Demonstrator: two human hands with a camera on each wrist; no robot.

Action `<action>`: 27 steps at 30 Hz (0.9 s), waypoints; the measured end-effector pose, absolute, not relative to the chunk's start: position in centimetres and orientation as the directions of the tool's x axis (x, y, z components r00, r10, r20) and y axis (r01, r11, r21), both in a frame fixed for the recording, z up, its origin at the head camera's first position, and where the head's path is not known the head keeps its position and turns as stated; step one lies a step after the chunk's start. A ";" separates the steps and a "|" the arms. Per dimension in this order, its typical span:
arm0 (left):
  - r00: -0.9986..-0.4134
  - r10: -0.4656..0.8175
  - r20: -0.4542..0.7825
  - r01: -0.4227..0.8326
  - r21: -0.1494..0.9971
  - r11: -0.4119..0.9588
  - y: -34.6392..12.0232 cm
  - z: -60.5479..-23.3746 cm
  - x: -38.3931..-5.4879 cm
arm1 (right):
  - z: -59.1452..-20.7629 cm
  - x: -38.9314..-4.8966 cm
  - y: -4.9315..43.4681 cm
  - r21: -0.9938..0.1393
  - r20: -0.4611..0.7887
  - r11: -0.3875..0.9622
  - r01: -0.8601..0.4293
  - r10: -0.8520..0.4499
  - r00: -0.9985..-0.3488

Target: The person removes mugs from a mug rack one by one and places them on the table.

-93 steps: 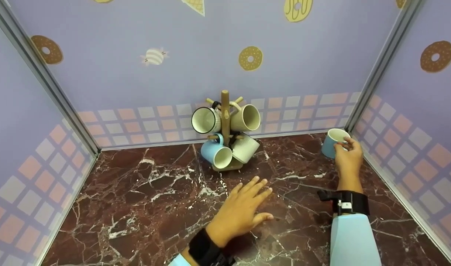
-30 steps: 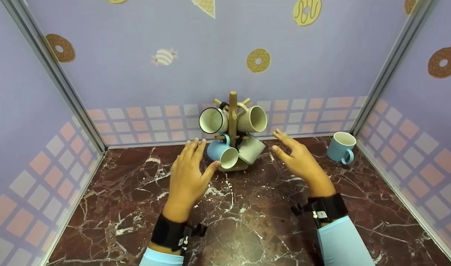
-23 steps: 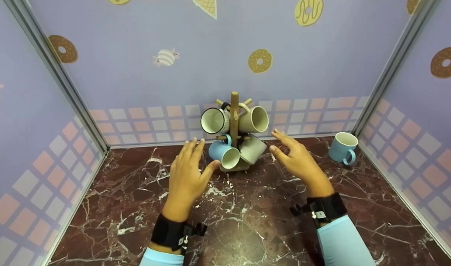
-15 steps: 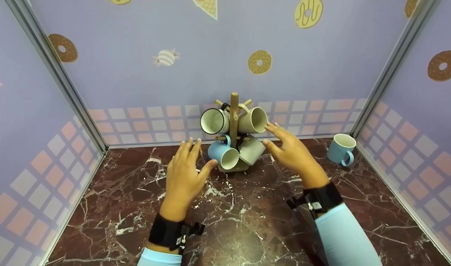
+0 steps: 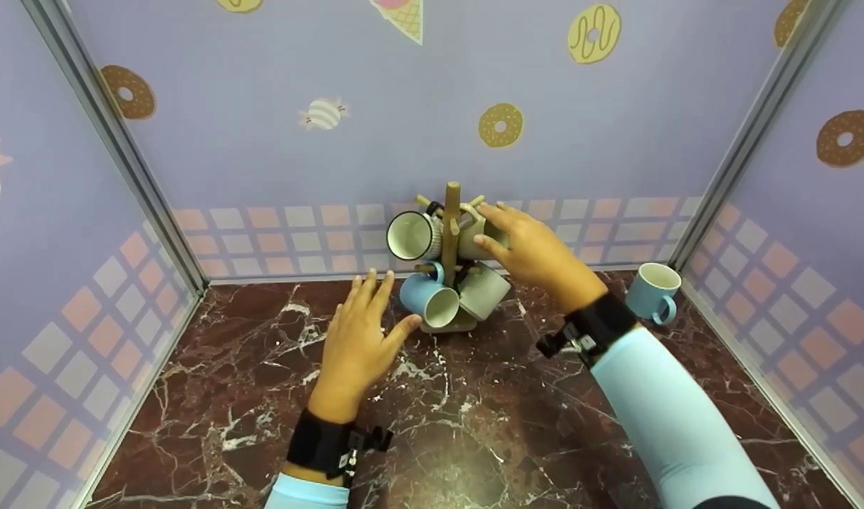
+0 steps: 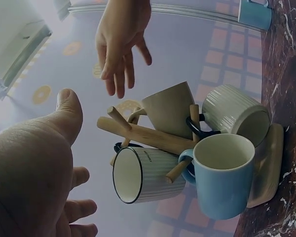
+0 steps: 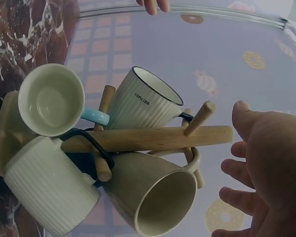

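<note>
A wooden mug tree (image 5: 452, 212) stands at the back with mugs hung on its pegs. Upper left is a ribbed white mug (image 5: 411, 235) with a black rim; upper right, a beige mug (image 7: 153, 197). Below them hang a blue mug (image 5: 426, 297) and a ribbed white mug (image 5: 485, 291) with a dark handle. My right hand (image 5: 527, 247), fingers extended, overlaps the beige mug in the head view; the left wrist view shows it above that mug, holding nothing. My left hand (image 5: 358, 339) hovers left of the lower blue mug, fingers spread, thumb toward its mouth.
Another blue mug (image 5: 653, 290) stands upright in the back right corner, its handle toward the front. Patterned purple walls (image 5: 333, 162) enclose the back and both sides of the dark marbled tabletop (image 5: 262, 424).
My right hand has left the standing blue mug at the right and moved left and up over the beige mug. My left hand shifted left, beside the mug tree.
</note>
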State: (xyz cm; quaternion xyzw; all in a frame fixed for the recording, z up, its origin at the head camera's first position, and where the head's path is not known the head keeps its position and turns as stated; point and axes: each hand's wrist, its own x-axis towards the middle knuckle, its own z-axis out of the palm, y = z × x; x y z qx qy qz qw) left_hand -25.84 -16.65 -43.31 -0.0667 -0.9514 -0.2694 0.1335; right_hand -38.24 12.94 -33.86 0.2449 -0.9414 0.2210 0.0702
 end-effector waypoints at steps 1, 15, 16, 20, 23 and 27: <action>-0.954 0.058 0.293 0.203 0.493 0.846 -16.6 -43.4 -25.9 | -33.5 -38.6 12.7 -0.371 0.247 0.783 -0.500 -0.436 -0.865; -0.945 0.121 0.304 0.255 0.450 0.856 -15.4 -43.9 -25.9 | -29.7 -41.7 8.3 -0.244 0.228 0.801 -0.547 -0.501 -0.835; -0.946 0.121 0.300 0.252 0.450 0.857 -15.5 -43.9 -25.9 | -29.5 -42.0 8.0 -0.235 0.220 0.800 -0.552 -0.510 -0.832; -0.950 0.117 0.290 0.245 0.454 0.857 -15.6 -43.8 -25.8 | -28.9 -42.9 6.8 -0.249 0.181 0.793 -0.556 -0.526 -0.831; -0.949 0.117 0.293 0.246 0.453 0.857 -15.5 -43.8 -25.8 | -28.7 -43.4 6.3 -0.319 0.154 0.782 -0.535 -0.515 -0.843; -0.946 0.124 0.300 0.253 0.443 0.860 -15.2 -43.8 -25.7 | -28.8 -43.9 6.1 -0.408 0.148 0.754 -0.514 -0.501 -0.853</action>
